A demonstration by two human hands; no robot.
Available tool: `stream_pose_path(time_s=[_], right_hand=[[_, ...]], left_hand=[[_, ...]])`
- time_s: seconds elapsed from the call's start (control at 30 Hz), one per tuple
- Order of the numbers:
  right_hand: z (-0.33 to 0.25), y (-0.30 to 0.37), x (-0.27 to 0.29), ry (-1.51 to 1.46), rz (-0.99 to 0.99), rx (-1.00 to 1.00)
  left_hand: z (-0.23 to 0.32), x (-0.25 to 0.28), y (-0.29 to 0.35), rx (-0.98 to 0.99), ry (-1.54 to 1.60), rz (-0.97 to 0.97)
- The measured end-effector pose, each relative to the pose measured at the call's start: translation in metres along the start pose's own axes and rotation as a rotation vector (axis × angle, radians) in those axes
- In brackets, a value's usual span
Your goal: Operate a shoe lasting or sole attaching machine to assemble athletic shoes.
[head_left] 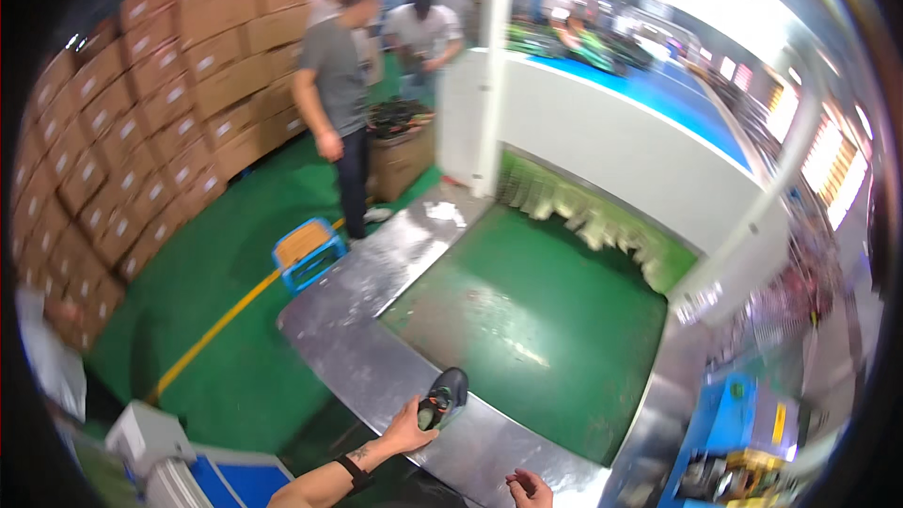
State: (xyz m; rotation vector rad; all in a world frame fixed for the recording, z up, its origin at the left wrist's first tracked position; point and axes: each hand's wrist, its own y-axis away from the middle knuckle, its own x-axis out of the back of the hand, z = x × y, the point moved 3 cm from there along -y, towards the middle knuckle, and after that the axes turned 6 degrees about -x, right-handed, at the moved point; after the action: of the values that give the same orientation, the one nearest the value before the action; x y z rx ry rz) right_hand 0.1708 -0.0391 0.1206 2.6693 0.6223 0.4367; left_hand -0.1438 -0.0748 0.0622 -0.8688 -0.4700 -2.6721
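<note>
A dark sneaker [451,384] with small orange accents sits over the near metal ledge [357,367], its toe pointing away from me. My left hand [411,428] is closed round its heel end, with a dark band on the wrist. Whether the sole rests on the metal is hard to tell. My right hand [530,489] shows at the lower edge, fingers loosely curled and apart, with nothing visible in them. It is to the right of the sneaker and does not touch it.
The metal ledge borders a green surface [508,310] that runs under a white machine with a fringed curtain [602,230]. Stacked cartons [160,103] stand at left, with a blue stool [308,252] nearer. Several people [339,75] stand beyond; blue equipment [724,423] is at right.
</note>
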Motion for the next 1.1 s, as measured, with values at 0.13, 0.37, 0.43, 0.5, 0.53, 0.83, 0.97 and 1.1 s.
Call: stream_pose_path(time_s=[0.13, 0.37, 0.43, 0.5, 0.53, 0.83, 0.97, 1.1], right_hand=[[-0.039, -0.034, -0.024, 0.071, -0.245, 0.032], [-0.095, -0.043, -0.103, 0.299, -0.651, 0.327], [-0.100, -0.023, -0.132, 0.250, -0.811, 0.278], [-0.114, 0.004, -0.168, 0.220, -1.009, 0.413], [-0.123, 0.021, -0.185, 0.237, -1.075, 0.539], [-0.262, 0.261, -0.357, 0.129, -1.846, 1.016], [-0.324, 0.444, -0.410, -0.173, -1.924, 1.701], [-0.336, 0.627, -0.467, -0.396, -1.809, 2.116]], left_hand=[[-0.001, -0.003, 0.047, -0.009, 0.050, 0.085], [0.017, 0.018, 0.186, 0.115, 0.256, 0.470], [0.033, 0.035, 0.247, 0.265, 0.312, 0.615], [0.058, 0.060, 0.305, 0.276, 0.268, 0.834], [0.076, 0.070, 0.333, 0.255, 0.235, 0.957], [0.201, 0.065, 0.540, 0.254, -0.532, 1.949], [0.215, 0.050, 0.583, 0.192, -0.819, 2.056], [0.217, 0.045, 0.607, 0.221, -0.870, 2.136]])
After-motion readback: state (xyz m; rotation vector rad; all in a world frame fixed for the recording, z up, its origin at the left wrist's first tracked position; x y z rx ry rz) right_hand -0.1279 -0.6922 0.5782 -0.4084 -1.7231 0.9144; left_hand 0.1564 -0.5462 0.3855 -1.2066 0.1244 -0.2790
